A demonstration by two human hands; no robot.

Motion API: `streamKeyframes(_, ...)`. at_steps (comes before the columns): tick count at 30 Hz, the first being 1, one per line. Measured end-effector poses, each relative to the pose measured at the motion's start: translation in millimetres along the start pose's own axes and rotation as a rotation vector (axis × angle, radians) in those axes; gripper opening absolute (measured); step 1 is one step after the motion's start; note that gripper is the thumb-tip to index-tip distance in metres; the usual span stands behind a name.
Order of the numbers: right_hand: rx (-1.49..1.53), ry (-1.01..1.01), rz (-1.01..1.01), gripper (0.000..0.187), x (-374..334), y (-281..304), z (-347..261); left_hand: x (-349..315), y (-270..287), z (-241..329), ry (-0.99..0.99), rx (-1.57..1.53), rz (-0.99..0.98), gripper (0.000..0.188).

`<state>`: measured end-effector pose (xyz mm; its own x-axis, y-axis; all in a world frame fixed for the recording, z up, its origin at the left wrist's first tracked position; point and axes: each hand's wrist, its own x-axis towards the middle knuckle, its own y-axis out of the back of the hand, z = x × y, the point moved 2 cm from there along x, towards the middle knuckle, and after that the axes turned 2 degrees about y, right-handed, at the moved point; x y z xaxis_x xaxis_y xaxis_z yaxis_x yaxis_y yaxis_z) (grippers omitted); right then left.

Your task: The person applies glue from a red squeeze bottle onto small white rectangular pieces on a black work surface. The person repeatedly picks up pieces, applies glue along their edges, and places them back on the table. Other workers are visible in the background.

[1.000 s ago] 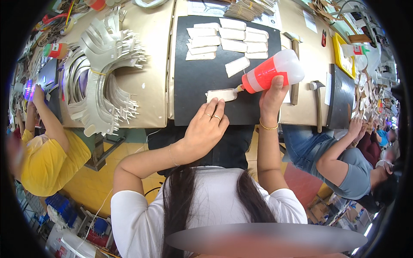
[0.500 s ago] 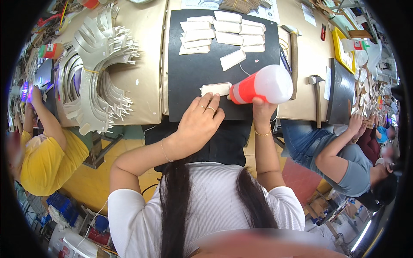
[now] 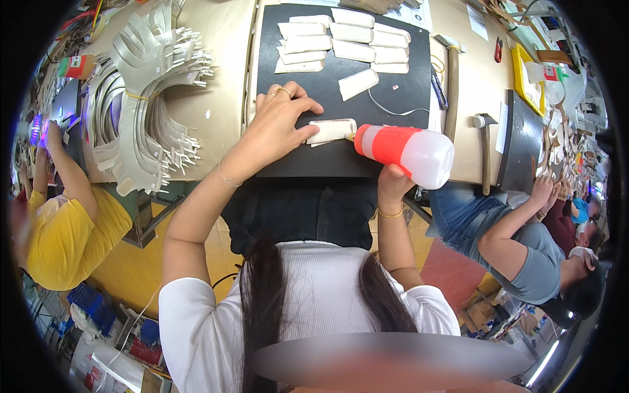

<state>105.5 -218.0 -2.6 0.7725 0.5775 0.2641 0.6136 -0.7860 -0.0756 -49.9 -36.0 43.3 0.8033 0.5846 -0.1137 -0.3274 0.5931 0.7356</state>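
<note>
My right hand (image 3: 393, 185) is closed round a squeeze bottle (image 3: 403, 152), translucent with a red band, tipped on its side. The bottle's nozzle meets the right end of a small cream rectangular piece (image 3: 333, 129) lying on the black mat (image 3: 282, 141). On the left of that piece is my left hand (image 3: 275, 121), its thumb at the piece's left end and its forefinger apart, above the mat. Nothing shows in its grasp. Farther back, a similar cream piece (image 3: 358, 84) lies slanted, and several more cream pieces (image 3: 354, 33) sit in overlapping columns.
A banded bundle of pale curved strips (image 3: 141, 98) lies on the left table. Right of the mat are a hammer (image 3: 485, 147), a long wooden handle (image 3: 452, 92), a pen (image 3: 439, 92) and a yellow tray (image 3: 526, 78). A thin pale cord (image 3: 393, 112) curves across the mat. People sit at both sides.
My left hand has lifted off the front piece and moved left and away from me, fingers spreading. The bottle has tilted so its base comes nearer me, its nozzle staying by the piece.
</note>
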Motion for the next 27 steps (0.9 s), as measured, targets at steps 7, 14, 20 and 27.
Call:
streamKeyframes(7, -0.056, -0.010, -0.215, 0.104, -11.6, -17.7, 2.4, 1.2, 0.1, 0.3, 0.025, -0.016, -0.036, 0.025)
streamKeyframes(14, 0.080, -0.188, -0.137, 0.094, -25.2, -36.4, -2.3, -1.0, -5.2, -5.9, 0.021, 0.013, -0.032, 0.021)
streamKeyframes(20, 0.184, -0.211, 0.118, 0.092, -6.8, -26.4, -0.2, 0.7, -1.1, 5.6, -0.063, 0.012, 0.008, 0.020)
streamKeyframes(27, 0.464, -0.219, 0.192, 0.071, 10.4, -8.2, -0.6, -10.1, -4.1, 22.7, -0.136, 0.119, 0.101, 0.013)
